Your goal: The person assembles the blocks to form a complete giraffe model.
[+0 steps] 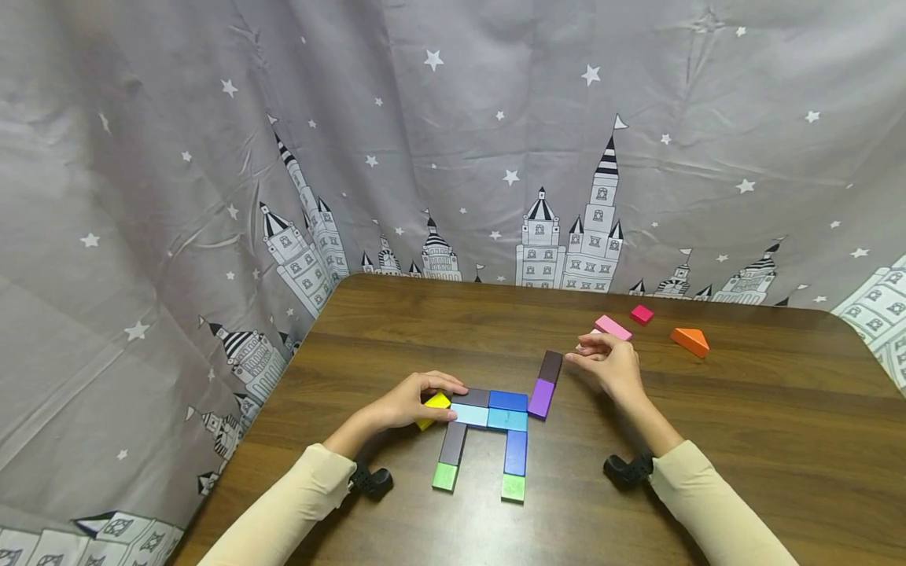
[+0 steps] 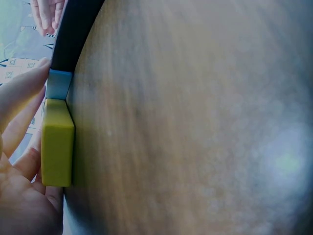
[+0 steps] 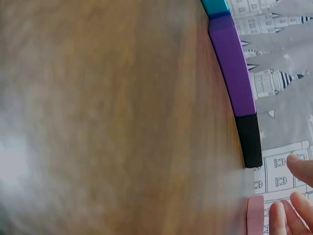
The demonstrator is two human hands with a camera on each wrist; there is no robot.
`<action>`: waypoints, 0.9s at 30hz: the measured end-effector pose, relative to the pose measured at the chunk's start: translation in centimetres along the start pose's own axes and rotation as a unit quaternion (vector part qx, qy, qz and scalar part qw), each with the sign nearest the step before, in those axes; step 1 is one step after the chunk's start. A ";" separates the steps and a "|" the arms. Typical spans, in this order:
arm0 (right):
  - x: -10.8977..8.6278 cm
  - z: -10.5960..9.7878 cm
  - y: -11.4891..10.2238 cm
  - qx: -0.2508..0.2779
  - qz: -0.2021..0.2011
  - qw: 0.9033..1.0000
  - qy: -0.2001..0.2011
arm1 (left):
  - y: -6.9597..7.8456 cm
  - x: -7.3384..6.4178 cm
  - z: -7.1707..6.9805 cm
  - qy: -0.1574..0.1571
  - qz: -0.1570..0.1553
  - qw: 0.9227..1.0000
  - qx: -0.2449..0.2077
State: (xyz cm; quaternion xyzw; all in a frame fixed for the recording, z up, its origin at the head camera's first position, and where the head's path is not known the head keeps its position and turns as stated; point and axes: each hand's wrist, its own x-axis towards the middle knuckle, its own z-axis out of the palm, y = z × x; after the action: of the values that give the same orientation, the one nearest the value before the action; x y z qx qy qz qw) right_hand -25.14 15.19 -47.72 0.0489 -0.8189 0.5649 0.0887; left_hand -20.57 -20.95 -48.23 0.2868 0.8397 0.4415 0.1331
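Note:
My left hand (image 1: 410, 399) rests at the left end of a flat figure of blocks, around a yellow block (image 1: 433, 410). Its thumb touches the light blue block (image 1: 469, 415), and a fingertip lies at the dark grey block (image 1: 476, 397). The right hand (image 1: 614, 368) hovers right of a black block (image 1: 550, 367), thumb and fingers apart, holding nothing visible. That black block continues a purple block (image 1: 542, 398), which slants up from the figure's right end. Just behind the right fingers lies a pink block (image 1: 613, 327); a paler block beside it is partly hidden.
Blue (image 1: 508, 401) and turquoise (image 1: 506, 420) blocks form the figure's right half. Two legs end in green blocks (image 1: 444, 476). Toward the back right lie a red block (image 1: 642, 314) and an orange triangular block (image 1: 690, 341). A grey curtain (image 1: 453, 141) hangs behind the wooden table (image 1: 602, 511).

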 end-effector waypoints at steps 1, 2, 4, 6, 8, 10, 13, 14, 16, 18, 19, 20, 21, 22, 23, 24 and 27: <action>0.1 -0.1 0.1 0.002 0.004 1.000 0.008 | 0.0 0.0 0.0 0.000 0.000 1.000 0.000; 0.1 -0.2 0.2 0.002 0.006 1.000 0.016 | 0.0 0.0 0.0 0.000 0.000 1.000 0.000; 0.2 -0.4 0.3 0.000 0.014 0.999 0.035 | -0.1 0.0 0.0 0.000 -0.001 1.000 -0.001; 0.4 -0.6 0.5 -0.008 0.026 0.998 0.051 | -0.1 0.0 0.0 -0.001 0.000 1.000 -0.001; 0.4 -0.7 0.7 -0.021 0.036 0.997 0.063 | -0.1 0.0 0.0 -0.001 0.000 1.000 -0.003; 0.5 -0.8 0.9 -0.035 0.047 0.995 0.075 | -0.1 0.0 0.0 -0.001 0.000 1.000 -0.004; 0.6 -1.0 1.1 -0.064 0.057 0.992 0.089 | 0.0 0.0 0.0 -0.001 0.001 1.000 -0.002; 0.6 -1.0 1.1 -0.074 0.058 0.991 0.092 | 0.0 0.0 0.0 -0.001 0.003 1.000 -0.001; 0.7 -1.1 1.2 -0.091 0.063 0.989 0.097 | 0.0 0.0 -0.1 0.000 0.003 1.000 0.001; 0.7 -1.2 1.2 -0.100 0.066 0.988 0.099 | 0.0 0.0 -0.1 0.001 0.004 1.000 0.002; 0.8 -1.2 1.1 -0.102 0.067 0.988 0.099 | -0.1 0.0 -0.1 0.001 0.004 1.000 0.003; 0.8 -1.3 1.1 -0.103 0.069 0.988 0.097 | -0.1 0.0 -0.1 0.002 0.004 1.000 0.004; 0.8 -1.3 1.1 -0.104 0.071 0.987 0.096 | -0.1 0.0 -0.1 0.002 0.004 1.000 0.004; 0.8 -1.3 1.1 -0.106 0.072 0.987 0.093 | -0.2 0.0 -0.1 0.003 0.004 1.000 0.005; 0.8 -1.4 1.2 -0.110 0.073 0.987 0.091 | -0.2 0.0 -0.1 0.002 0.004 1.000 0.005; 0.9 -1.4 1.2 -0.112 0.075 0.987 0.088 | -0.2 0.0 -0.1 0.002 0.003 1.000 0.005; 0.9 -1.5 1.2 -0.117 0.080 0.987 0.075 | -0.2 0.0 -0.1 0.000 0.002 1.000 0.005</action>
State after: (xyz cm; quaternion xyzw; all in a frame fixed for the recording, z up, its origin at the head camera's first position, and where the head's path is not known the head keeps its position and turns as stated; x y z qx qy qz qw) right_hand -26.12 17.04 -48.15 -0.0696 -0.8716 0.4727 0.1094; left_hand -20.70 -21.09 -48.40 0.2896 0.8412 0.4374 0.1310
